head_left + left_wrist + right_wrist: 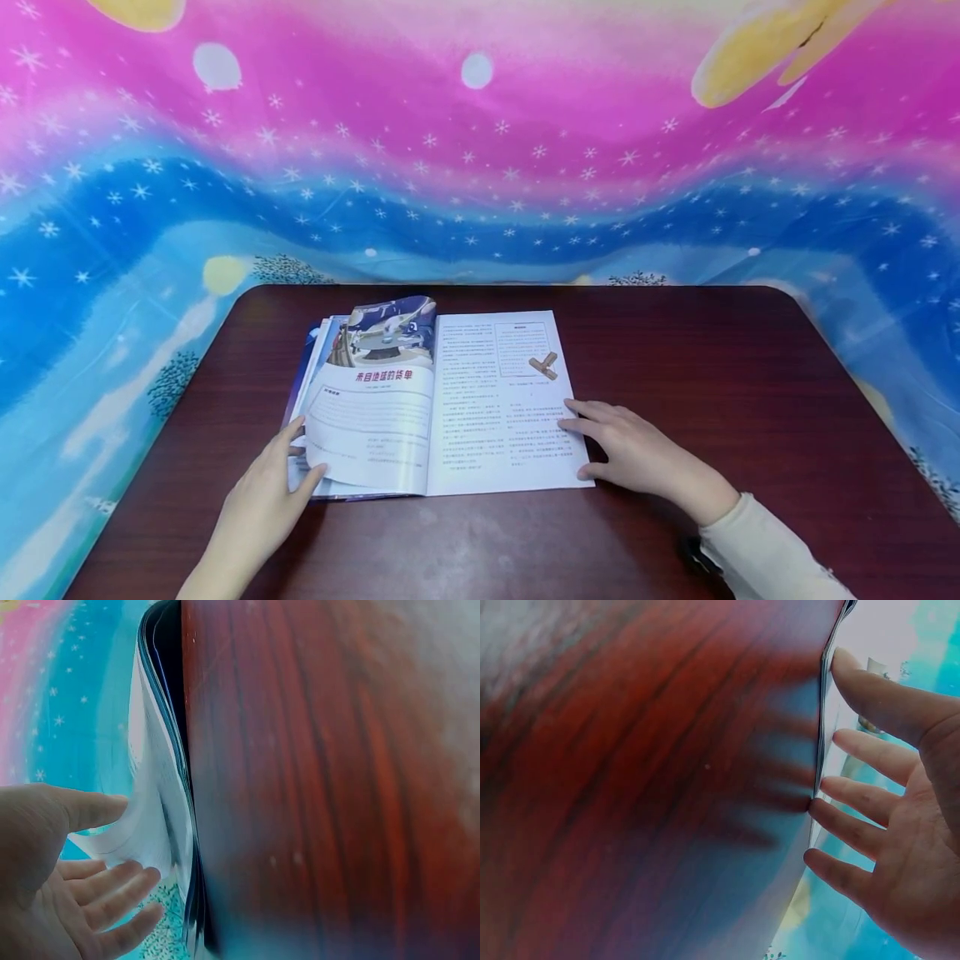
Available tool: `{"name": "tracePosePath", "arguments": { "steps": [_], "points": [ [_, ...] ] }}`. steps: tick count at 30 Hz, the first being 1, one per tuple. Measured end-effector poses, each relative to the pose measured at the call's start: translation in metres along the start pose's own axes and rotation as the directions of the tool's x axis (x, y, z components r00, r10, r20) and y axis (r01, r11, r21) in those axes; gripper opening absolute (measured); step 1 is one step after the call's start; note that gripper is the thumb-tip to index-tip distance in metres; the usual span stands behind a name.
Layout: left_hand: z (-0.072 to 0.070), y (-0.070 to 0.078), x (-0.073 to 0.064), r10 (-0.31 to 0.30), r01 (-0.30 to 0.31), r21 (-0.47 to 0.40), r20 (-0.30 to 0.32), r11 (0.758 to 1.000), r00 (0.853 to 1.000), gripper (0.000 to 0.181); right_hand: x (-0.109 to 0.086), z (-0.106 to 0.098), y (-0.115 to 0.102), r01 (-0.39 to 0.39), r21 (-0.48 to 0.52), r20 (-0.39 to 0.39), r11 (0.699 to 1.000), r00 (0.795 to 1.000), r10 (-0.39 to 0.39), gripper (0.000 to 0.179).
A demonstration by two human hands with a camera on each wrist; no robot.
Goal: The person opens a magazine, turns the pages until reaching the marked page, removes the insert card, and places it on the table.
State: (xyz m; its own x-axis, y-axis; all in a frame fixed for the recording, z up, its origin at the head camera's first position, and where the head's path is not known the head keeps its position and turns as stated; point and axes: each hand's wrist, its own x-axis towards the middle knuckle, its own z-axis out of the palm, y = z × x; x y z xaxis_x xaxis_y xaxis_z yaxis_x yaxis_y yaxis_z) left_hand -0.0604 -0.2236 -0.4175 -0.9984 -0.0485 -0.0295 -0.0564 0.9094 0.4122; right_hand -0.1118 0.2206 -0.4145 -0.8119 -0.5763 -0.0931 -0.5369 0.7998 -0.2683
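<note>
An open magazine [487, 400] lies on the dark wooden table, with an illustrated left page [375, 425] under a red Chinese heading and a text page on the right. That left page bulges up and its outer edge curves loose from the sheets below. At this edge is my left hand [262, 492], thumb on the page near the lower corner. In the left wrist view the curved sheet [142, 832] passes between the thumb and the loosely extended fingers. My right hand [637, 446] touches the right page's outer edge, its fingers spread and nearly straight.
The brown table [705, 358] extends on both sides of the magazine and in front of it. Behind and beside it hangs a pink and blue cloth [480, 167] with snowflake prints. A dark object [697, 554] shows under the right sleeve [765, 542].
</note>
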Motion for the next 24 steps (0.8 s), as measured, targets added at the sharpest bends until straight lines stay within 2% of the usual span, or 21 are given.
{"name": "tracePosePath", "arguments": {
  "steps": [6,11,13,15,19,21,24],
  "points": [
    [-0.004,-0.006,0.0,0.006,-0.005,0.037,-0.026,0.999,1.0,0.073,0.0,0.001,0.0,-0.001,0.011,-0.003,1.0,1.0,0.001,0.063],
    [-0.006,-0.009,0.001,0.084,-0.074,0.097,-0.102,0.993,0.991,0.064,0.0,0.001,0.0,-0.01,0.012,0.0,1.0,1.0,0.01,0.065],
    [-0.007,-0.011,0.002,0.114,-0.099,0.129,-0.111,0.987,0.987,0.057,0.0,0.001,0.0,-0.007,0.011,0.0,1.0,1.0,0.007,0.066],
    [-0.006,-0.012,0.003,0.133,-0.118,0.145,-0.098,0.982,0.986,0.051,0.0,0.001,0.001,-0.003,0.01,0.001,1.0,1.0,0.003,0.066],
    [-0.006,-0.015,0.006,0.185,-0.179,0.142,-0.033,0.974,0.982,0.045,0.0,0.001,0.001,0.003,0.011,0.0,1.0,1.0,-0.003,0.066],
    [-0.005,-0.018,0.008,0.234,-0.233,0.131,0.005,0.964,0.972,0.048,0.0,0.0,0.001,0.004,0.01,-0.001,1.0,1.0,-0.004,0.066],
    [-0.003,-0.021,0.012,0.315,-0.319,0.1,0.058,0.942,0.947,0.053,0.0,0.0,0.002,0.004,0.006,-0.003,1.0,1.0,-0.004,0.066]
  ]
}}
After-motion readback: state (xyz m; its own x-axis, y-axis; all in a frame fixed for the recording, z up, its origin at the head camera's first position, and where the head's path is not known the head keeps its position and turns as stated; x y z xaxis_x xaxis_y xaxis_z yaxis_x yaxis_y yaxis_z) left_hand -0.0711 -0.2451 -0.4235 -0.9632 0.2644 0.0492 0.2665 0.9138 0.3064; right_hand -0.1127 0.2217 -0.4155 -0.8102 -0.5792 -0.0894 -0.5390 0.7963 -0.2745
